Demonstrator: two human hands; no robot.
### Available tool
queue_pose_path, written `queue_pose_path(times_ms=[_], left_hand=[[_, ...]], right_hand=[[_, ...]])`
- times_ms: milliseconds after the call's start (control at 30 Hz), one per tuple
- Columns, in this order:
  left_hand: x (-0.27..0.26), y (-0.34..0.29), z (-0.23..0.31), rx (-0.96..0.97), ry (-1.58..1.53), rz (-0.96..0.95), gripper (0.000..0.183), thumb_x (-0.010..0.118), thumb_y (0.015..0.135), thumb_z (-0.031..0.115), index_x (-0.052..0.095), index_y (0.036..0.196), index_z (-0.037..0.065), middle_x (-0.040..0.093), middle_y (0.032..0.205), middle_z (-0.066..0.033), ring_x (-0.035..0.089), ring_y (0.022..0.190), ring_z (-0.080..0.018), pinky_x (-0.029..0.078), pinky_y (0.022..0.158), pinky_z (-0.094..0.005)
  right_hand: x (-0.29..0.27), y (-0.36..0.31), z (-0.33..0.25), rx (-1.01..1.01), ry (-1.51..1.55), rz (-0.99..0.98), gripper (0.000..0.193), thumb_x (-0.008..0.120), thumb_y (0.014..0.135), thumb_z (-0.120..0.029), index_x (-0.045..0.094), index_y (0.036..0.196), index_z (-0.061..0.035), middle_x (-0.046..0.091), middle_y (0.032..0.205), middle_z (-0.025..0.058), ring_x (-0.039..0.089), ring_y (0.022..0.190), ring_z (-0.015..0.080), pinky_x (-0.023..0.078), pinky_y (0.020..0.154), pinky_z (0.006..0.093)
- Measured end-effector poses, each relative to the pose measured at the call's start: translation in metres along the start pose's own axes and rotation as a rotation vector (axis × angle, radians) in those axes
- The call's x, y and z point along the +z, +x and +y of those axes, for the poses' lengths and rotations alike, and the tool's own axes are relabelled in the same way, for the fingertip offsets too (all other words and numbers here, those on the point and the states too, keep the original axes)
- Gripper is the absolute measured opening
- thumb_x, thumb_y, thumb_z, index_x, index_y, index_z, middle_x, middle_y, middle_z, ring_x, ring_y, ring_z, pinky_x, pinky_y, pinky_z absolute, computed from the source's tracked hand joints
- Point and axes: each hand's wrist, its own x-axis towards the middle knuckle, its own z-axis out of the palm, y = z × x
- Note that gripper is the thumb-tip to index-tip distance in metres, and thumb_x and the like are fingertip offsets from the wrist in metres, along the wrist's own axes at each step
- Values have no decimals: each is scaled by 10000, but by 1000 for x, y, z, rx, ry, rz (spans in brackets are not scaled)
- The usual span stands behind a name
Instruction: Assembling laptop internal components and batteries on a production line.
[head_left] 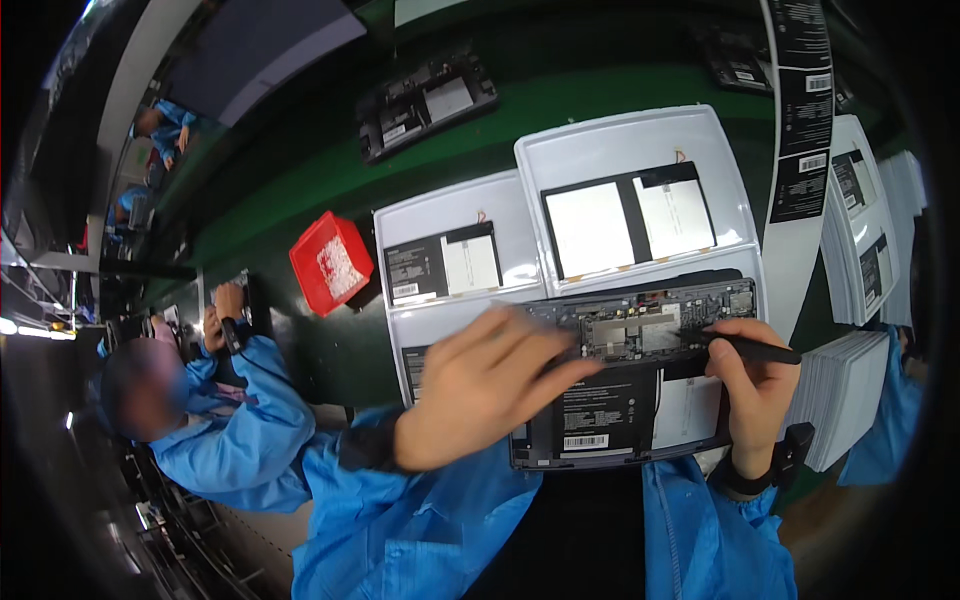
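Pinching a black tool [758,349], the right hand [750,385] was over the opened device [625,402] at the desk's [262,222] near edge. The half-curled left hand [488,385] was blurred, its hold impossible to tell.

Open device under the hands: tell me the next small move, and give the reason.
Probably settle the left hand against the open device to steady it: the right hand grips a black tool that points in at the circuit board, while the left hand shows blurred by the board's left end.
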Motion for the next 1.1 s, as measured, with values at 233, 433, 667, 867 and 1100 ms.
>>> queue_pose_path(times_ms=[233, 433, 667, 867, 1100], left_hand=[[57, 58, -20, 133, -89, -278, 207, 731, 852, 236, 710, 934, 47, 717, 876, -77, 656, 808, -268, 537, 689, -374], [52, 48, -25, 159, -135, -195, 159, 735, 855, 170, 694, 960, 58, 712, 917, -67, 684, 856, -254, 561, 672, -358], [58, 39, -34, 233, -101, -134, 201, 755, 812, 110, 671, 980, 38, 679, 954, -47, 688, 880, -220, 567, 606, -300], [57, 38, -34, 314, 11, -129, 240, 715, 804, 87, 669, 1028, 14, 667, 990, -60, 680, 903, -209, 545, 542, -272], [59, 37, -35, 300, -4, -144, 267, 698, 785, 66, 667, 1042, 1, 666, 999, -68, 676, 905, -212, 537, 532, -274]], right_hand=[[35, 2, -12, -71, -6, 129, 195, 691, 897, 28, 664, 1086, 67, 677, 920, 92, 589, 633, 71, 446, 555, 174], [39, 10, 1, -46, 67, 156, 187, 683, 894, 44, 670, 1079, 69, 677, 921, 97, 575, 597, 69, 414, 488, 176], [41, 19, 7, -106, -65, 66, 183, 696, 875, 55, 682, 1055, 81, 677, 969, 122, 621, 659, 89, 482, 535, 170], [43, 21, 6, -55, -107, 79, 172, 699, 875, 56, 691, 1045, 79, 677, 962, 116, 629, 681, 89, 487, 535, 170], [44, 23, 4, -34, -119, 77, 163, 699, 874, 60, 696, 1036, 74, 680, 951, 108, 615, 656, 83, 474, 527, 168]])
